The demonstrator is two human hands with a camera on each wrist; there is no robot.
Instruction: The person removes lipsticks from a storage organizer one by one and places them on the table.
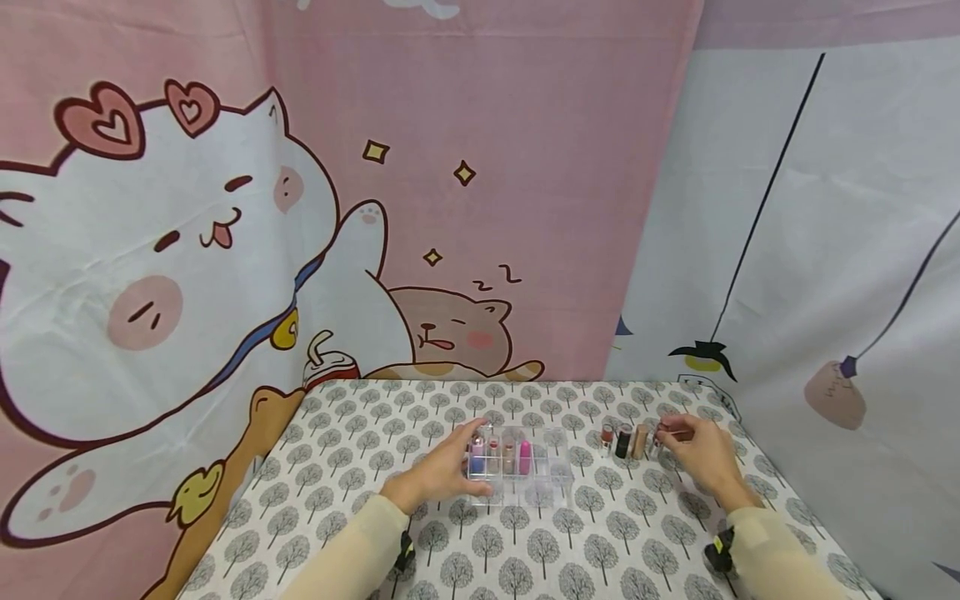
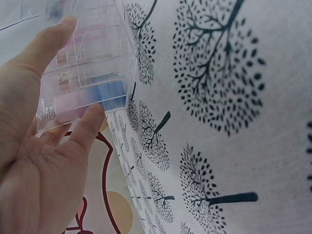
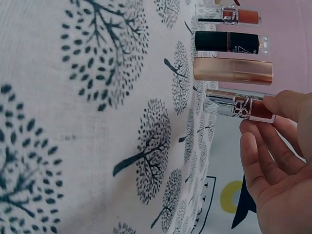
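Note:
A clear plastic lipstick organizer (image 1: 558,493) stands on the table, divided into compartments. My left hand (image 1: 442,468) grips its left end, thumb on the near side and fingers around the other. Inside, along the left, are several lip products, among them a pink-and-blue tube (image 2: 90,101) and a bright pink lipstick (image 1: 525,458). To the right, my right hand (image 1: 707,454) pinches a lip gloss tube (image 3: 241,106) between thumb and fingers by its reddish-brown end. Its silvery end points down at the tablecloth, and it is last in a row of upright tubes.
Beside the held tube stand a gold lipstick (image 3: 233,70), a black lipstick (image 3: 226,43) and an orange-red lip gloss (image 3: 247,16). A tree-print tablecloth (image 1: 360,525) covers the table. Behind it hangs a pink cartoon backdrop (image 1: 540,208).

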